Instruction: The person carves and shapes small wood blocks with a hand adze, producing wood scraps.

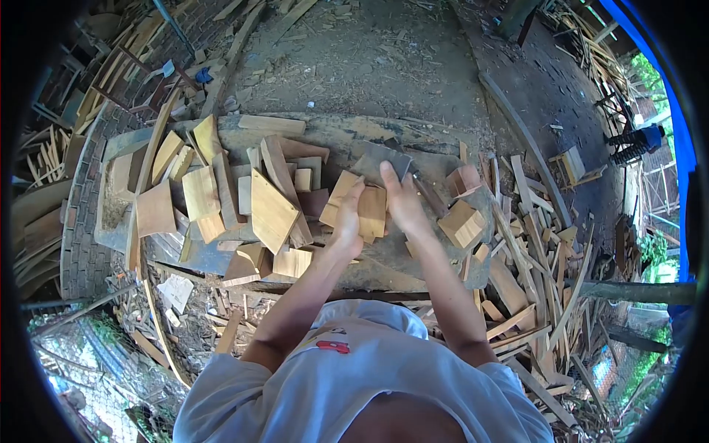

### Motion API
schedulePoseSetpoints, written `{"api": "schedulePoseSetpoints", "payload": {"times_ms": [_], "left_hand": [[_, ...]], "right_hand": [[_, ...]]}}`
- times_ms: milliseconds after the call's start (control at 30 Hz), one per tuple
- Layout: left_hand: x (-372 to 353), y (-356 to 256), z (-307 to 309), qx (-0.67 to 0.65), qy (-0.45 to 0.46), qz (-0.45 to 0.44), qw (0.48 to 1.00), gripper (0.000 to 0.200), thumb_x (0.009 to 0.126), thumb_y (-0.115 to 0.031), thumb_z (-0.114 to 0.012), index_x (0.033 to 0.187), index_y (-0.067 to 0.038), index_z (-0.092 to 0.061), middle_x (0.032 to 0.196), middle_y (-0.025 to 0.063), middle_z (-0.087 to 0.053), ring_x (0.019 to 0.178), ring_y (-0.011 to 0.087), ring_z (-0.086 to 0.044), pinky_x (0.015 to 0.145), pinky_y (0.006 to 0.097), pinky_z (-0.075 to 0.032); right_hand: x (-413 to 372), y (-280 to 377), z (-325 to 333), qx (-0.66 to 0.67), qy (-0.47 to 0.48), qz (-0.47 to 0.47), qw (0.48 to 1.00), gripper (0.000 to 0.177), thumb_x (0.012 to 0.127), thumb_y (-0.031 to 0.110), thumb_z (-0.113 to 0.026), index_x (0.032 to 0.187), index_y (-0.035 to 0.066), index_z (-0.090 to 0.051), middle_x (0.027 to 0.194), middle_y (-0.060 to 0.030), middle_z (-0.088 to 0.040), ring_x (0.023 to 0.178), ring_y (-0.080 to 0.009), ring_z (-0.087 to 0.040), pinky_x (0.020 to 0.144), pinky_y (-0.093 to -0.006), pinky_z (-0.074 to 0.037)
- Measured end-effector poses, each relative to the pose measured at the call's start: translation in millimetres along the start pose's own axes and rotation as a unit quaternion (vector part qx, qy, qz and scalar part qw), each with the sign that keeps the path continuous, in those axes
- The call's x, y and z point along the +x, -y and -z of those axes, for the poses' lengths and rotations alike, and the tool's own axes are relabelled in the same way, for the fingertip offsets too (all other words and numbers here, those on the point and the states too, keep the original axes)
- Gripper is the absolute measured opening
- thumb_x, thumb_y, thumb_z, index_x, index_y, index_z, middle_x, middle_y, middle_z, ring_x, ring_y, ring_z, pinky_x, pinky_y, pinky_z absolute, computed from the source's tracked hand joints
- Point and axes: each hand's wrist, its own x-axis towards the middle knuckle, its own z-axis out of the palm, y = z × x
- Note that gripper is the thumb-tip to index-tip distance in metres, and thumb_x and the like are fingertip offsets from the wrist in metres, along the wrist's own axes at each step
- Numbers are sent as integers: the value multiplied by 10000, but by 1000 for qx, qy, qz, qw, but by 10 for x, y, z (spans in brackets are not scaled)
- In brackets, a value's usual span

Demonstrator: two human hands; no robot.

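White shirt (310, 384), six o'clock; left hand (350, 224) and right hand (405, 209) apart, grips unclear, flanking wooden block (374, 211); dark board (371, 159), twelve o'clock, could slip if loosely held.

we see a honey-yellow block (374, 213) and a dark grey slab (371, 157). our shirt (295, 395) is white with a red print (333, 346). the bench (380, 269) is patchy grey and brown, the tarp (676, 140) bright blue, the ground (354, 66) dull grey-brown.

Worn worktop (391, 269), cluttered with wood offcuts (201, 192); flat pale plank (272, 125) along far edge, chunky block (461, 224) near right end.
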Motion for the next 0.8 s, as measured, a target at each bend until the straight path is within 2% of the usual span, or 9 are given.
{"api": "schedulePoseSetpoints", "payload": {"times_ms": [33,100,133,233,267,333,433,667,800], "left_hand": [[31,-12,86,-16,71,28,997,374,930,-427,-382,1090,-116,-515,970,81,-603,853,215,-603,669,391,-493],[63,-37,82,-75,129,52,987,465,895,-496,-400,1024,-68,-530,794,106,-616,712,216,-618,534,410,-490],[98,-37,115,-78,126,48,988,465,895,-496,-400,1024,-68,-530,794,106,-616,712,216,-618,534,410,-490],[245,-63,178,-39,104,55,992,447,906,-472,-394,1037,-67,-530,844,100,-620,752,205,-615,616,395,-501],[297,-84,151,-58,75,35,995,421,917,-446,-388,1046,-72,-530,877,90,-618,787,200,-611,678,373,-495],[323,-61,113,-78,47,16,996,396,927,-421,-382,1055,-76,-531,911,80,-616,821,195,-606,740,351,-490],[228,15,66,-58,48,-15,997,358,937,-390,-402,1089,-98,-543,995,44,-616,918,150,-594,836,301,-455],[191,-191,62,-51,51,53,996,379,944,-376,-376,1138,-82,-519,1037,43,-604,980,170,-578,869,314,-440],[161,40,-40,-24,-11,-38,999,397,942,-390,-357,1120,-75,-520,971,83,-621,852,210,-619,804,348,-485]], "right_hand": [[39,-15,99,-4,-3,-2,1000,602,917,497,-411,1196,-32,-484,1065,-187,-560,1089,-330,-445,914,-402,-365],[70,8,245,331,90,-200,918,672,887,560,-436,1223,-21,-467,1105,-185,-551,1094,-303,-484,938,-389,-357],[43,52,226,329,96,-200,918,672,887,560,-436,1223,-21,-467,1105,-185,-551,1094,-303,-484,938,-389,-357],[-184,126,35,13,8,-25,1000,629,896,535,-438,1190,-18,-491,1082,-183,-566,1003,-289,-497,904,-378,-371],[-372,145,-49,-107,-28,149,983,543,919,473,-422,1126,-18,-530,1025,-187,-574,967,-302,-454,870,-378,-373],[-486,253,-8,-82,41,148,985,489,934,423,-403,1085,-16,-556,985,-195,-572,943,-329,-416,863,-391,-360],[-269,196,18,-80,4,143,987,458,943,397,-398,1066,-9,-570,971,-189,-576,923,-336,-418,852,-401,-355],[-537,158,-83,-49,-14,143,988,454,941,374,-415,1111,-23,-551,1028,-232,-548,934,-370,-427,869,-416,-354],[-193,115,10,0,-17,36,999,420,949,323,-412,1117,-38,-543,1055,-230,-530,935,-378,-430,869,-429,-351]]}}
